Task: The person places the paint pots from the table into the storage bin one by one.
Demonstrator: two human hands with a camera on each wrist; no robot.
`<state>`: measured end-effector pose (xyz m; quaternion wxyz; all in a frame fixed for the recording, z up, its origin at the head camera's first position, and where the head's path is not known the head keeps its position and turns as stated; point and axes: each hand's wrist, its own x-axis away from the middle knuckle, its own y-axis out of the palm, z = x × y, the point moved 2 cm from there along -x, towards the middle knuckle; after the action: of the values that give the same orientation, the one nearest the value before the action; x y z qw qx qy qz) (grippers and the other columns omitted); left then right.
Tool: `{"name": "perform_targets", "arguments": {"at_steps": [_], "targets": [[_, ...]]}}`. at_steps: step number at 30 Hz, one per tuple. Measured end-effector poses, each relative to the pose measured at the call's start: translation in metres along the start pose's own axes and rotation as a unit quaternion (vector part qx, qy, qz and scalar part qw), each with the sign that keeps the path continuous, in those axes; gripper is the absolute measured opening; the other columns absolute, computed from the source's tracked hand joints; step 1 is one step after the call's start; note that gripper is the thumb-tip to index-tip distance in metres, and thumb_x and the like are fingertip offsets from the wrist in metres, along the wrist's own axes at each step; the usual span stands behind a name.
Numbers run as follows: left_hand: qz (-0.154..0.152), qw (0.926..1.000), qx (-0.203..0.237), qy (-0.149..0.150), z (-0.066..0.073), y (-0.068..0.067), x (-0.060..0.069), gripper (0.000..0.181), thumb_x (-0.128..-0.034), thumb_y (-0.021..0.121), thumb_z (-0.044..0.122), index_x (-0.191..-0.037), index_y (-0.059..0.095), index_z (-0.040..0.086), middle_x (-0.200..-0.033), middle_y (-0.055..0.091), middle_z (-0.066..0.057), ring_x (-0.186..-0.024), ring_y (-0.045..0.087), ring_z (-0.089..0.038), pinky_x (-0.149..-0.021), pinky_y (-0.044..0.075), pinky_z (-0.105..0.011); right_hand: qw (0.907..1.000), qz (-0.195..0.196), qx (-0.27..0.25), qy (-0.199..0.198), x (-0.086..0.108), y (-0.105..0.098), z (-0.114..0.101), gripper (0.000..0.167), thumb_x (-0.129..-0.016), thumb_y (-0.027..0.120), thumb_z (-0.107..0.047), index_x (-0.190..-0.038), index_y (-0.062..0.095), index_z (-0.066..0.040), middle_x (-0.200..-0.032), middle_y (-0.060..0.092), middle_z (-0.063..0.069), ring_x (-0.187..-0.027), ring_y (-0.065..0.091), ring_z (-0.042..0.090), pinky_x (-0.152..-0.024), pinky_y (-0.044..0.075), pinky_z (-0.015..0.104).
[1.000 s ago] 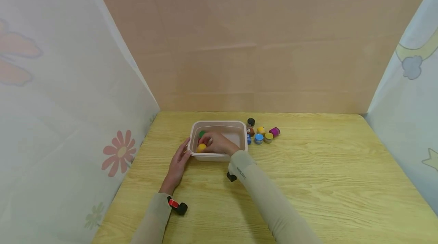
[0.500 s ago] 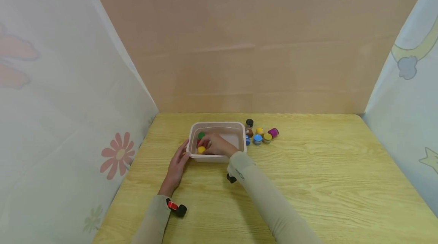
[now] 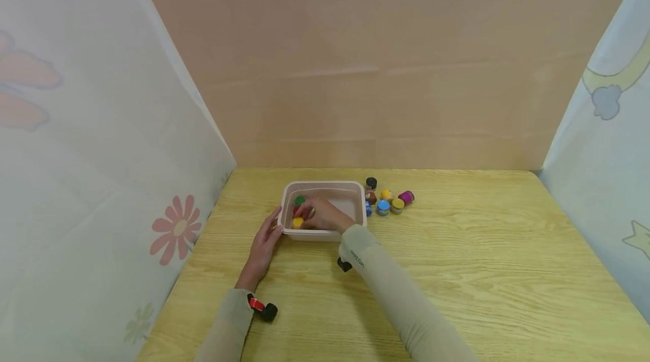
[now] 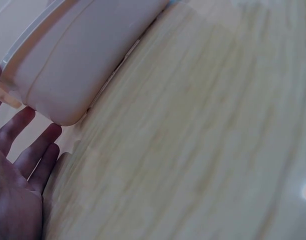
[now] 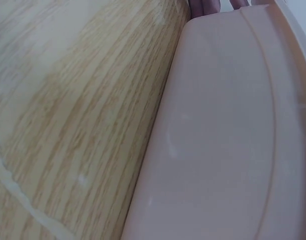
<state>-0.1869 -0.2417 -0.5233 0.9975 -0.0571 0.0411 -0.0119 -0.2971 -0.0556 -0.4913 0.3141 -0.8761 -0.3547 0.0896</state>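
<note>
Left hand (image 3: 262,247) extended, right hand (image 3: 322,214) curled

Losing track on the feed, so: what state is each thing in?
Tray: upright, open-topped.
Yellow-topped jar: in the tray, partly hidden.
Green-topped jar: in the tray.
Left hand: fingers extended, touching the tray's end.
Right hand: inside the tray, pinching the yellow-topped jar.
Light-blue jar: upright, lidded.
Gold-topped jar: upright, lidded.
Black-topped jar: upright, lidded.
Purple jar: on its side.

Tub (image 3: 315,236) pale pink; small items (image 3: 298,223) inside green, red, yellow; table (image 3: 482,272) yellowish, wood-grained; backdrop (image 3: 355,69) tan; sleeves (image 3: 396,288) cream
</note>
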Motion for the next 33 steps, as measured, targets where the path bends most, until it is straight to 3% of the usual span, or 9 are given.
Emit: {"name": "perform_targets", "arguments": {"at_steps": [9,18,23,27,33], "targets": [[-0.004,1.0000,0.006,0.001,-0.002,0.000,0.000,0.054,-0.1109,0.050,0.026,-0.163,0.036,0.024,-0.163,0.040,-0.015,-0.145,0.045,-0.036,-0.102,0.042,-0.012,1.0000,0.003,-0.004,0.004,0.000,0.002,0.003,0.021,-0.090,0.080,-0.009,-0.111,0.078,-0.009,-0.102,0.072,0.005,-0.097,0.066,0.021,-0.085,0.057,0.031],[0.002,0.9998,-0.017,-0.012,-0.007,0.002,-0.002,0.054,-0.1105,0.051,0.031,-0.162,0.037,0.026,-0.161,0.043,-0.014,-0.145,0.045,-0.034,-0.104,0.041,-0.015,0.9999,0.009,-0.011,-0.004,0.004,-0.002,0.005,0.021,-0.091,0.080,-0.009,-0.112,0.078,-0.010,-0.104,0.073,0.005,-0.095,0.065,0.018,-0.079,0.054,0.027],[0.018,0.9990,-0.031,-0.027,-0.027,-0.002,-0.009,0.052,-0.1111,0.049,0.031,-0.162,0.036,0.031,-0.163,0.041,-0.009,-0.146,0.045,-0.031,-0.114,0.040,-0.032,0.9993,0.026,-0.013,-0.023,0.010,-0.010,0.004,0.022,-0.095,0.076,-0.009,-0.116,0.078,-0.011,-0.109,0.075,0.003,-0.086,0.067,0.015,-0.073,0.057,0.027],[0.024,0.9991,-0.030,-0.017,-0.037,-0.004,-0.013,0.051,-0.1109,0.049,0.033,-0.160,0.037,0.036,-0.165,0.038,-0.004,-0.146,0.044,-0.030,-0.120,0.034,-0.050,0.9983,0.047,-0.012,-0.031,0.016,-0.018,0.004,0.022,-0.097,0.072,-0.007,-0.118,0.077,-0.008,-0.106,0.074,0.004,-0.082,0.067,0.017,-0.069,0.058,0.027],[0.025,0.9991,-0.033,-0.004,-0.037,-0.004,-0.014,0.050,-0.1090,0.051,0.042,-0.158,0.040,0.039,-0.165,0.038,0.001,-0.145,0.046,-0.028,-0.120,0.034,-0.054,0.9971,0.065,-0.012,-0.037,0.030,-0.030,0.007,0.026,-0.097,0.073,-0.008,-0.122,0.075,-0.006,-0.103,0.072,0.004,-0.085,0.067,0.016,-0.071,0.059,0.026]]}}
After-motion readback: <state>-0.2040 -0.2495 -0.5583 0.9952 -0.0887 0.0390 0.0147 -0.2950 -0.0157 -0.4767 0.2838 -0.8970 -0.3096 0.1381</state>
